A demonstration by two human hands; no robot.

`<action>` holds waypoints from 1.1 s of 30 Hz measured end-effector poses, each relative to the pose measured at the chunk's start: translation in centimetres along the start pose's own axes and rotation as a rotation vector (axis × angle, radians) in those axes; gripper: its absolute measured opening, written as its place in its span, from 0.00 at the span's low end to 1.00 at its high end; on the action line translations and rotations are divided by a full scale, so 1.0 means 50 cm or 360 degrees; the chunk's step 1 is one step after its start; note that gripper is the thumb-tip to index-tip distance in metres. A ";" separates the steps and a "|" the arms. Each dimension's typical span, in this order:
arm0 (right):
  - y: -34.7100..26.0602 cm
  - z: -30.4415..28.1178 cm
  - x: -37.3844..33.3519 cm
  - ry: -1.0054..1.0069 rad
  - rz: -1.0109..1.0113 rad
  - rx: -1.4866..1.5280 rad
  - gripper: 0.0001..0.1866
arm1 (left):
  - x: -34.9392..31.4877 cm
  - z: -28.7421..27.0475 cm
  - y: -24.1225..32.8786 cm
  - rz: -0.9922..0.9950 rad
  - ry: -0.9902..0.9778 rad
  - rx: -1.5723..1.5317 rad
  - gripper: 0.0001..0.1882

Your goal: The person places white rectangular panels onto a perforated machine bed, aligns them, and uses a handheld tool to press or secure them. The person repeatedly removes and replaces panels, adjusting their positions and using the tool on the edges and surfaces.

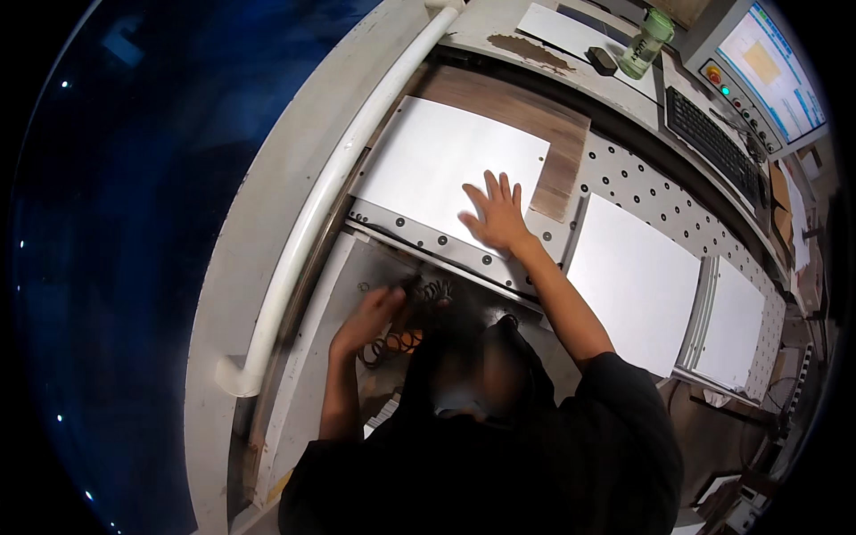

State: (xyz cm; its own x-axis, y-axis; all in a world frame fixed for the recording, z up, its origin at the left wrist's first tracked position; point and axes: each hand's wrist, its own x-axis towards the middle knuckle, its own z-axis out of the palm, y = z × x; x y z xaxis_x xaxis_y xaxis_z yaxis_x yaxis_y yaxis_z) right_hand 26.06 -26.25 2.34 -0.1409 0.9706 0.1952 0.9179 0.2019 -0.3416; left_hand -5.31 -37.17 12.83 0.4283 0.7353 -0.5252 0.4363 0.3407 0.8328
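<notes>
My right hand (pixel 497 214) lies flat with fingers spread on a white panel (pixel 428 160), near its front right corner. The panel has small dark holes near its edges and rests over a wood-grain board (pixel 563 169), which shows behind it and to its right. Below the table's front edge, my left hand (pixel 370 316) is closed, its fingers curled and slightly blurred. Something dark shows at its fingertips, too unclear to name. Close by hangs a dark coiled hose (pixel 379 349).
More white panels (pixel 633 276) lie to the right, some stacked (pixel 731 330), on a table dotted with round black studs (pixel 629 165). A white rail (pixel 334 196) borders the left. Behind are a green bottle (pixel 646 45), a keyboard (pixel 713 143) and a lit screen (pixel 771 67).
</notes>
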 end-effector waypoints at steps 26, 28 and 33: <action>0.037 -0.052 -0.086 -0.0469 -0.0027 -0.0201 0.32 | 0.391 -0.188 0.132 0.0389 0.0943 -0.0359 0.31; 0.033 -0.052 -0.083 -0.0470 -0.0040 -0.0177 0.32 | 0.427 -0.201 0.155 0.0348 0.1007 -0.0330 0.31; 0.041 -0.046 -0.090 -0.0462 0.0001 -0.0166 0.31 | 0.416 -0.157 0.146 0.0358 0.0573 -0.0226 0.34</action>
State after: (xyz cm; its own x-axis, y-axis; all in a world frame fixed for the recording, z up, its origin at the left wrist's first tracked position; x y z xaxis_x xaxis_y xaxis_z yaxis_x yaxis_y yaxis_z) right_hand 29.41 -30.49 2.89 -0.2268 0.9706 -0.0811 0.9490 0.2015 -0.2425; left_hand 0.56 -14.80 9.37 0.1865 0.9489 -0.2547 0.2402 0.2073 0.9483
